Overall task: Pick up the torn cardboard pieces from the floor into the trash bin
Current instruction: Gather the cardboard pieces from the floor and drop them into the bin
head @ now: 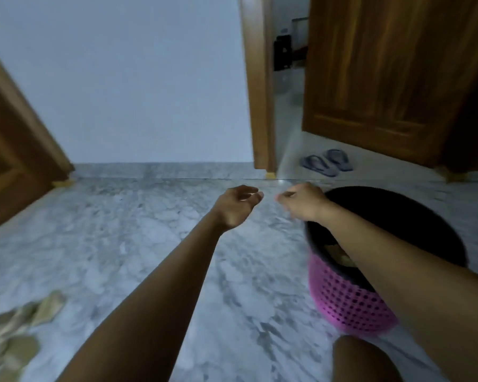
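A grey-and-white marble floor [155, 244] fills the lower half of the frame and meets a pale, bare wall [138, 78] at the top. Wooden door panels stand at the far left [9, 150] and upper right [384, 73], and a pair of grey sandals [326, 162] lies by the open doorway. Two bare arms reach forward at the centre. The left hand [238, 208] is loosely curved with its fingers apart, holding nothing. The right hand [304, 201] is blurred with its fingers curled under, so I cannot tell whether it holds anything. Its forearm crosses over the pink mesh trash bin [348, 301] at the lower right. Torn cardboard pieces [11, 326] lie on the floor at the lower left, well apart from the bin, and a few scraps [340, 257] show inside it.
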`<state>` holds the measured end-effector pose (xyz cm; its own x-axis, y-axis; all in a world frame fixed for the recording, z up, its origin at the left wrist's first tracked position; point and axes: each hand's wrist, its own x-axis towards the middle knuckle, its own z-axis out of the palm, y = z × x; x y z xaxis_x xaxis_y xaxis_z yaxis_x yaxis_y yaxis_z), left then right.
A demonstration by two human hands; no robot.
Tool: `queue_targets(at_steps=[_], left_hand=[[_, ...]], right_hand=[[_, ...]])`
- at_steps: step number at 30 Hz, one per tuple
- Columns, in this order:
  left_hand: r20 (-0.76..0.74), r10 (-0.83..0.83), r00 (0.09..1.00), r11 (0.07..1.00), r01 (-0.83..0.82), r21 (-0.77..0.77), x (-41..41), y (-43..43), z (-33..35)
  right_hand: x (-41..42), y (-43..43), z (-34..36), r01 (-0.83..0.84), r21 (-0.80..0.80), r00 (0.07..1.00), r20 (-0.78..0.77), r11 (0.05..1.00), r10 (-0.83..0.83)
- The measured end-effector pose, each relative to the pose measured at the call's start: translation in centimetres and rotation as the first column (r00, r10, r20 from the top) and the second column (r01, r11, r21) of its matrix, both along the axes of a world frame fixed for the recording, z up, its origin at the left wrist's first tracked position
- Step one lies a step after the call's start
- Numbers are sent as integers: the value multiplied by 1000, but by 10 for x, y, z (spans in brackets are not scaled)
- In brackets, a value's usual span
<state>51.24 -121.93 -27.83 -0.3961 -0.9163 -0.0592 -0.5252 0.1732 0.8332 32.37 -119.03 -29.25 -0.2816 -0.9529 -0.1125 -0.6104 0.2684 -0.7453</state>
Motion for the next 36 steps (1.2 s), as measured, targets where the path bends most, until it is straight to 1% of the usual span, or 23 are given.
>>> queue_targets(at_steps=[2, 4, 8, 11, 14, 18, 23, 26, 29, 32, 34, 36], left_hand=[[10, 120, 993, 993, -120, -21, 78, 3, 4], [36, 219, 975, 975, -217, -48, 156, 15, 5], [98, 438, 894, 898, -429, -97, 313, 63, 6], [149, 542, 827, 840, -531, -112, 412, 104, 6], [164, 644, 747, 764, -639, -88, 515, 155, 9], [202, 695, 690, 710, -703, -40, 617, 221, 3], [236, 748, 620, 629, -776, 46, 703, 281, -13], [246, 767, 592, 594, -801, 73, 737, 296, -30], [245, 781, 574, 566, -817, 109, 761, 299, -59], [239, 803, 547, 508, -836, 207, 775, 304, -95], [263, 810, 525, 465, -847, 259, 782, 308, -115], [305, 811, 499, 423, -861, 283, 793, 311, -128]], right_hand=[[68, -16, 0, -132, 10, 991, 0, 991, 132], [137, -24, 0, -267, 27, 964, 23, 963, 266], [279, -9, 2, -522, 62, 853, 24, 851, 521], [373, 11, -2, -645, 75, 764, 27, 760, 645], [476, 41, 0, -749, 103, 659, 13, 655, 752], [585, 85, -2, -835, 123, 543, 17, 537, 840], [681, 118, -15, -891, 164, 429, 4, 423, 903], [724, 126, -34, -901, 215, 384, -8, 376, 924], [758, 130, -61, -904, 271, 343, 4, 329, 939], [786, 130, -89, -896, 341, 288, -41, 284, 957], [806, 124, -105, -884, 391, 256, -50, 255, 965], [829, 119, -117, -869, 450, 209, -44, 206, 977]])
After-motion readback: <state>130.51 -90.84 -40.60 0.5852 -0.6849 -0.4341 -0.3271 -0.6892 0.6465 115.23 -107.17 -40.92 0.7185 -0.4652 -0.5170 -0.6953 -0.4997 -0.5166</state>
